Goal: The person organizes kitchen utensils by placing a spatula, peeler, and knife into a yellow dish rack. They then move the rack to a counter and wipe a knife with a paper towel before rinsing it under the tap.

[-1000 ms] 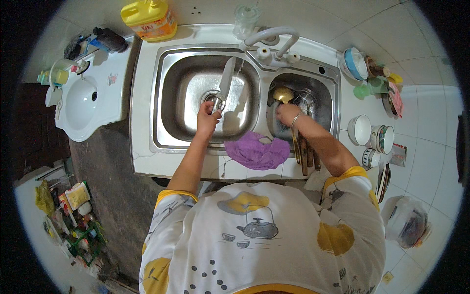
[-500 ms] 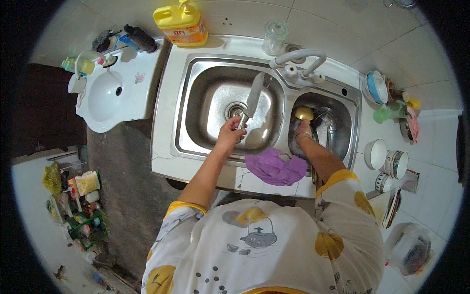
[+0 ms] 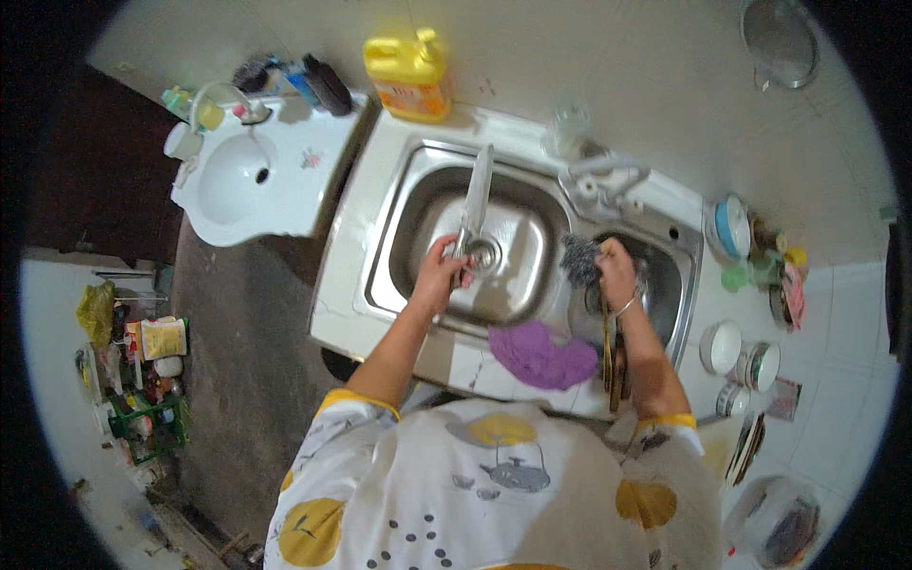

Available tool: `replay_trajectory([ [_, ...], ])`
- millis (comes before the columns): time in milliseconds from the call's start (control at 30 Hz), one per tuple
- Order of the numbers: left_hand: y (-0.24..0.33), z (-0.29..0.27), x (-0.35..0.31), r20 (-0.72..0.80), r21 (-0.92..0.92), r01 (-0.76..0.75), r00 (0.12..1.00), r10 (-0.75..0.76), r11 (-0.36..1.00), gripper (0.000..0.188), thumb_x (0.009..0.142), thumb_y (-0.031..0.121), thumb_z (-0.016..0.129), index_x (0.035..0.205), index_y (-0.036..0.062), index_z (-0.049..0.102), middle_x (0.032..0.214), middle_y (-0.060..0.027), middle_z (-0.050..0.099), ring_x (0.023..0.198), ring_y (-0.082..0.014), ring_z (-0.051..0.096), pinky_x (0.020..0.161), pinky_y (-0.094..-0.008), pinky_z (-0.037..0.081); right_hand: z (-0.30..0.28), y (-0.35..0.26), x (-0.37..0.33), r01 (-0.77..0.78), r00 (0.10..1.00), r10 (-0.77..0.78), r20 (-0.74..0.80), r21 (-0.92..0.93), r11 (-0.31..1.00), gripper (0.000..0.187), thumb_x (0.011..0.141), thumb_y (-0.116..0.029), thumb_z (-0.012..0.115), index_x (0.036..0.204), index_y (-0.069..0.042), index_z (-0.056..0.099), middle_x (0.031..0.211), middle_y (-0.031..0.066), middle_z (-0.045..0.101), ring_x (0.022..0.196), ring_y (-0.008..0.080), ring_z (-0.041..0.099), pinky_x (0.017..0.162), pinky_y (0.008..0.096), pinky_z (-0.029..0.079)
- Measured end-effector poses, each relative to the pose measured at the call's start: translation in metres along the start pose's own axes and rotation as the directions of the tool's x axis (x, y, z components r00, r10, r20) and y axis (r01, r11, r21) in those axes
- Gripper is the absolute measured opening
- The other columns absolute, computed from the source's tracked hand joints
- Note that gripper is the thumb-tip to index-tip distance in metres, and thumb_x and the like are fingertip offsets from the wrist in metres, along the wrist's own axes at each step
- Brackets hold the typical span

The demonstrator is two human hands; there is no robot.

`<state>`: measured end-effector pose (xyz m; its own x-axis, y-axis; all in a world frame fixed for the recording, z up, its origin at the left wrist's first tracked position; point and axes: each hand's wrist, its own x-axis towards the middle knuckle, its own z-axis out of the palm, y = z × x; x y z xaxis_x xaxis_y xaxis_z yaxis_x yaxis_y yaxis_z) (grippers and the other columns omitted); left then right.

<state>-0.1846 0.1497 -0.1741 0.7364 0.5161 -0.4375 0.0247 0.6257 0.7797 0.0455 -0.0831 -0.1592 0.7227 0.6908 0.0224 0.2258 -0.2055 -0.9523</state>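
Observation:
My left hand [image 3: 443, 275] is closed round the handle of a kitchen knife [image 3: 479, 188] above the large left basin [image 3: 418, 204]. The broad blade points away from me, toward the basin's far rim. My right hand [image 3: 617, 271] grips a grey, frizzy scouring pad [image 3: 580, 261] over the divider beside the small right basin [image 3: 665, 285]. A bit of gold colour shows between the pad and my fingers; I cannot make out what it is. Long handles of utensils stand against the near edge of the right basin, under my right forearm.
A purple cloth [image 3: 543, 355] lies on the front edge between the basins. The faucet [image 3: 608, 180] stands behind the divider, near a glass jar [image 3: 570, 123]. At the back left is a yellow detergent jug [image 3: 408, 78]. Several bowls [image 3: 722, 347] line the right counter.
My right hand has come up out of the small basin with the scouring pad, toward the left. The knife has swung more upright in my left hand. The whole view has shifted and tilted.

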Motion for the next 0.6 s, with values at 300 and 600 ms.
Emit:
replay_trajectory([
  [300, 0.072, -0.024, -0.004, -0.196, 0.226, -0.171, 0.956, 0.217, 0.959, 0.041, 0.083, 0.006, 0.056, 0.122, 0.0056, 0.045, 0.076, -0.0058, 0.058, 0.055, -0.0103, 0.05, 0.046, -0.0233, 0.039, 0.144, -0.112, 0.124, 0.079, 0.982, -0.027, -0.188, 0.275, 0.958, 0.025, 0.083, -0.018, 0.061, 0.099, -0.003, 0.052, 0.078, 0.0018, 0.054, 0.065, 0.0075, 0.048, 0.06, 0.0214, 0.041],
  [600, 0.131, -0.026, 0.027, -0.17, 0.14, -0.282, 0.937, 0.304, 0.949, 0.038, 0.088, 0.01, 0.055, 0.124, 0.0021, 0.044, 0.073, -0.0057, 0.057, 0.049, -0.009, 0.048, 0.042, -0.0228, 0.037, 0.16, -0.215, 0.244, 0.196, 0.98, -0.172, 0.103, -0.686, 0.701, 0.064, 0.078, -0.033, 0.063, 0.135, -0.031, 0.036, 0.107, 0.0174, 0.06, 0.098, 0.0367, 0.058, 0.085, 0.0449, 0.046],
])
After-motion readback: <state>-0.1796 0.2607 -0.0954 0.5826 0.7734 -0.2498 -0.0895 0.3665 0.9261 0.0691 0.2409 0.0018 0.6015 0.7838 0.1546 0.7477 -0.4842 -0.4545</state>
